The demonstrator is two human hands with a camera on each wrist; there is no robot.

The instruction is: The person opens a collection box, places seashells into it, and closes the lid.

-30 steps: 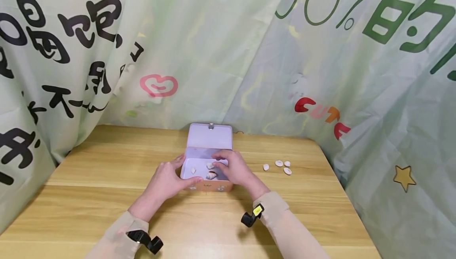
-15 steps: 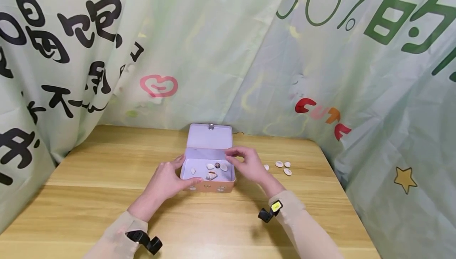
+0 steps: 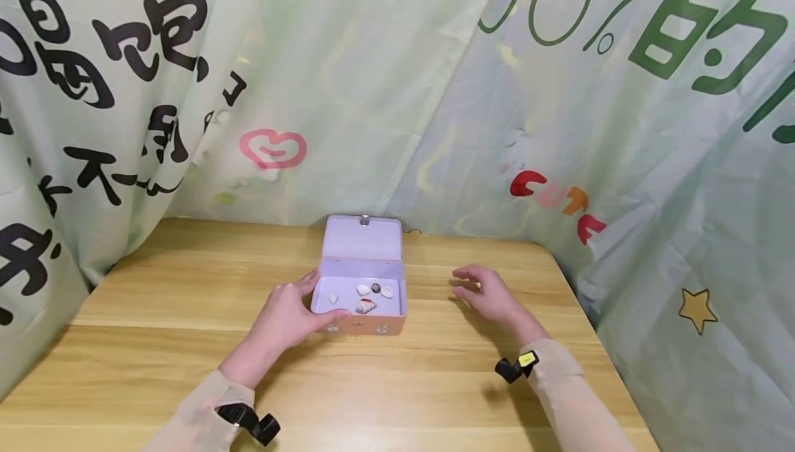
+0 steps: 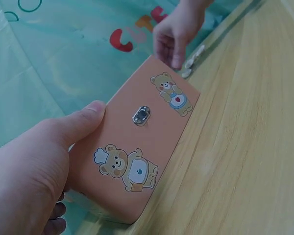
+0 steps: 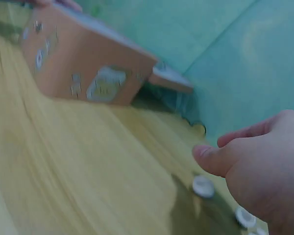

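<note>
My left hand grips the near left corner of a tin box, thumb on its front and fingers along its side. Lilac inside, the box stands with its lid raised. In it lie several seashells: a striped spiral shell, a small dark shell and pale ones such as a white shell. In the left wrist view, bear pictures and a metal clasp plate mark its orange front. My right hand hovers right of the box, fingers loosely bent, holding nothing. White shells lie on the table beneath it.
The wooden table reaches back to a printed curtain, which also hangs along both sides. The lid stands close to the back curtain. A short dark wire shows at the table's back edge, right of the lid.
My right hand has moved out of the box and to the right, over the loose shells. A dark shell and a white shell now show inside. My left hand has stayed on the box.
</note>
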